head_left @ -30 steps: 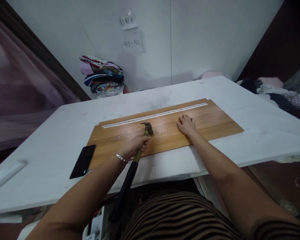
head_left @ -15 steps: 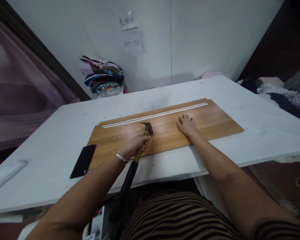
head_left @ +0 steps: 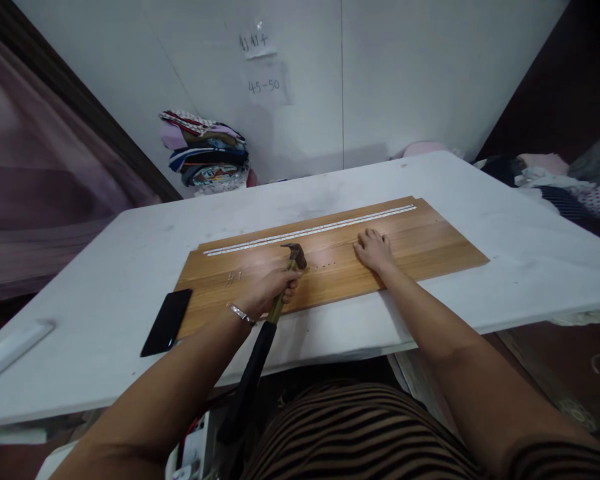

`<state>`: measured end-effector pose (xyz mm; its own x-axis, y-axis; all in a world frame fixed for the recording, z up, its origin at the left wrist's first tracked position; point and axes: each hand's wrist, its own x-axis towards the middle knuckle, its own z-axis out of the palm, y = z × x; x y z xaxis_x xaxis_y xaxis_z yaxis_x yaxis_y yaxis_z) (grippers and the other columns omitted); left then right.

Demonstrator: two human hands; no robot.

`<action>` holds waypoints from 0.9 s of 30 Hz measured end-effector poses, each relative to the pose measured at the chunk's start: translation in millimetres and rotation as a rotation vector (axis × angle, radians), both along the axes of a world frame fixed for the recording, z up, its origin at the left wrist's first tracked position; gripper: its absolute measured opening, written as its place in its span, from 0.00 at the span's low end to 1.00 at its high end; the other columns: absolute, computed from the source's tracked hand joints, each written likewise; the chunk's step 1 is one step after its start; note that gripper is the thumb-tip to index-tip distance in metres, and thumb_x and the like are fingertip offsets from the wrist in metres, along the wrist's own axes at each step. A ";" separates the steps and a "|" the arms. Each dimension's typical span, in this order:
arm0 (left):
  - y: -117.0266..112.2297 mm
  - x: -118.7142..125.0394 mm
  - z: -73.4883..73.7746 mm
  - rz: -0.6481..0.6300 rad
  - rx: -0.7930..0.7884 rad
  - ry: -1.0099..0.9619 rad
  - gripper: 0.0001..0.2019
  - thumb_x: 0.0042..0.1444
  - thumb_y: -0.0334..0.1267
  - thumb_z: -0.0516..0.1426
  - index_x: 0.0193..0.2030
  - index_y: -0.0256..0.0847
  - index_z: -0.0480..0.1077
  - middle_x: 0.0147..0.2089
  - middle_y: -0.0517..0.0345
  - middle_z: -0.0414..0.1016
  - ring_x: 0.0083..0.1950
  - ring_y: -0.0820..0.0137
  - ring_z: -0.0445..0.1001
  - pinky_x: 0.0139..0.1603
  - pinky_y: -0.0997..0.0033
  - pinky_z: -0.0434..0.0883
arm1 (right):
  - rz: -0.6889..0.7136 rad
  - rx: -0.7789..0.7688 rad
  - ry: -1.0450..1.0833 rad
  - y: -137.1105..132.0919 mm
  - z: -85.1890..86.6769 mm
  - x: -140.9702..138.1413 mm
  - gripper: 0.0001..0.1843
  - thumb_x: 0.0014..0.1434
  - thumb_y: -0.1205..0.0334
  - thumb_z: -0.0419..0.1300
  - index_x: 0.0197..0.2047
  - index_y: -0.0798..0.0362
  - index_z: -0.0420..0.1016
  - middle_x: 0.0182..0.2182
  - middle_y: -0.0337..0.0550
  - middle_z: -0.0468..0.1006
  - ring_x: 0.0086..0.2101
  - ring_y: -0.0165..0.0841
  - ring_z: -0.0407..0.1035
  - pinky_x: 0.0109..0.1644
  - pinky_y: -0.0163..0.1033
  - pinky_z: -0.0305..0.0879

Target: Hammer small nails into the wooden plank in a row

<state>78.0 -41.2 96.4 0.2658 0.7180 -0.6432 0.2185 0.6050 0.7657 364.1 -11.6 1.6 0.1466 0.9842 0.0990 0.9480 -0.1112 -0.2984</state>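
Note:
My left hand [head_left: 275, 290] is wrapped round the shaft of a claw hammer [head_left: 294, 253], close below its head. The head is over the wooden board [head_left: 430, 243], and the black grip [head_left: 253, 367] slopes down toward my body past the table edge. My right hand [head_left: 375, 251] lies on the board with its fingers spread, holding nothing. Between the hammer head and my right hand a short row of small dark nail heads or holes [head_left: 324, 266] shows in the board. Several loose nails [head_left: 233, 277] lie to the left of my left hand.
A silvery-white double strip [head_left: 310, 231] runs along the board's far side. A black phone [head_left: 167, 323] overlaps the board's left corner. The board rests on a white table [head_left: 530, 233]. At the back stand folded fabrics [head_left: 207, 150]; a white roll [head_left: 13, 350] lies far left.

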 end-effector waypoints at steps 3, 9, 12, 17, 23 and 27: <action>0.0 -0.6 -1.9 -0.001 -0.014 -0.004 0.07 0.62 0.34 0.57 0.35 0.41 0.61 0.21 0.70 0.58 0.16 0.82 0.52 0.15 0.84 0.50 | 0.002 0.001 0.002 -0.1 0.6 0.1 0.21 0.71 0.54 0.46 0.55 0.53 0.74 0.62 0.59 0.72 0.64 0.48 0.58 0.68 0.59 0.49; 0.7 -1.3 -2.7 -0.004 -0.015 0.002 0.08 0.63 0.34 0.57 0.35 0.41 0.61 0.21 0.70 0.57 0.16 0.82 0.52 0.15 0.84 0.49 | 0.001 0.002 0.005 0.7 0.2 0.1 0.21 0.71 0.53 0.46 0.55 0.52 0.74 0.62 0.58 0.72 0.64 0.48 0.58 0.67 0.59 0.49; 1.5 -1.2 -2.3 0.010 -0.006 -0.014 0.07 0.63 0.34 0.57 0.36 0.42 0.61 0.21 0.70 0.57 0.16 0.82 0.52 0.15 0.84 0.49 | 0.003 0.000 0.008 1.0 -0.3 0.0 0.21 0.71 0.53 0.46 0.55 0.53 0.74 0.62 0.59 0.71 0.64 0.48 0.58 0.67 0.58 0.49; 2.7 -2.1 -5.0 0.003 -0.020 -0.007 0.08 0.62 0.34 0.57 0.35 0.42 0.60 0.21 0.70 0.58 0.16 0.82 0.52 0.15 0.84 0.49 | -0.002 0.012 0.007 1.2 -1.2 -0.3 0.20 0.71 0.54 0.46 0.54 0.52 0.75 0.61 0.59 0.72 0.64 0.48 0.59 0.67 0.59 0.50; 3.2 -4.1 -7.9 -0.007 -0.017 -0.003 0.10 0.62 0.35 0.59 0.33 0.41 0.60 0.21 0.69 0.58 0.16 0.82 0.52 0.15 0.84 0.49 | -0.001 0.009 0.005 0.7 0.0 -0.3 0.21 0.71 0.53 0.46 0.54 0.52 0.75 0.62 0.58 0.72 0.64 0.48 0.59 0.67 0.58 0.50; 3.2 -4.6 -6.3 0.009 -0.004 -0.043 0.09 0.61 0.35 0.60 0.36 0.41 0.62 0.21 0.70 0.58 0.16 0.82 0.53 0.15 0.85 0.49 | -0.006 -0.002 0.001 0.0 1.0 -0.4 0.21 0.71 0.53 0.46 0.54 0.52 0.75 0.62 0.58 0.72 0.64 0.48 0.58 0.67 0.58 0.50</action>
